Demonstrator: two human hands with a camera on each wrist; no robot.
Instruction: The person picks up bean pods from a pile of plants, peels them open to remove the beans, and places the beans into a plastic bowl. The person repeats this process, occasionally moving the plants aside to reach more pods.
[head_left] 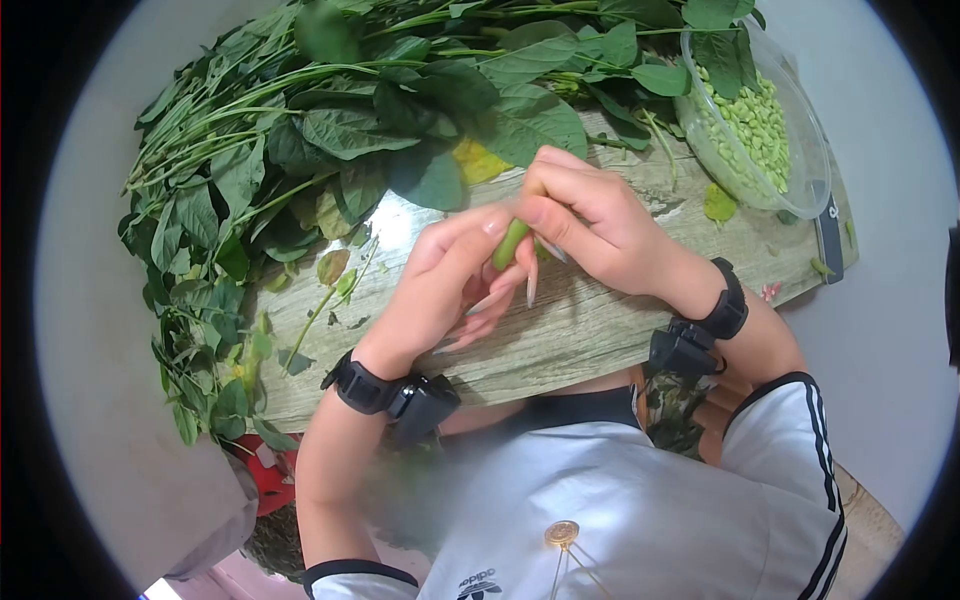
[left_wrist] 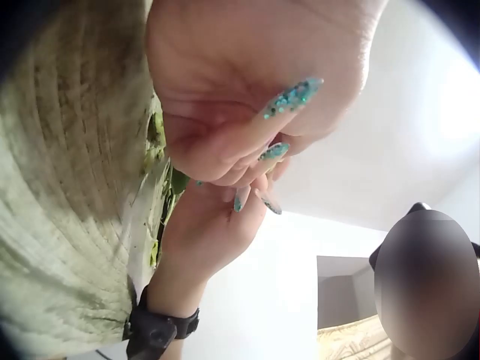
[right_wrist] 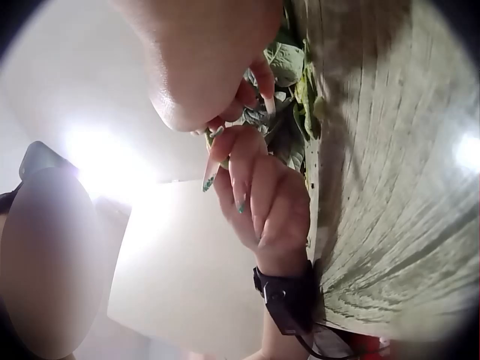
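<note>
A green soybean pod [head_left: 511,243] is held between the two hands above the wooden tabletop. My left hand [head_left: 445,275] grips it between thumb and curled fingers. From the right, my right hand [head_left: 597,222] pinches the pod's upper end, thumb and fingertips meeting the left thumb there. Long glittery nails show on the left hand [left_wrist: 262,90] in the left wrist view, and its palm hides the pod. In the right wrist view the right hand [right_wrist: 210,60] is close over the left, with only a sliver of green between the fingertips.
Leafy soybean stalks [head_left: 340,110] are heaped along the table's far and left sides. At the far right stands a clear plastic bowl [head_left: 822,165] with shelled green beans [head_left: 750,130]. A dark strap-like object [head_left: 829,240] lies by the right edge. Leaf scraps [head_left: 333,266] litter the wooden table [head_left: 560,350].
</note>
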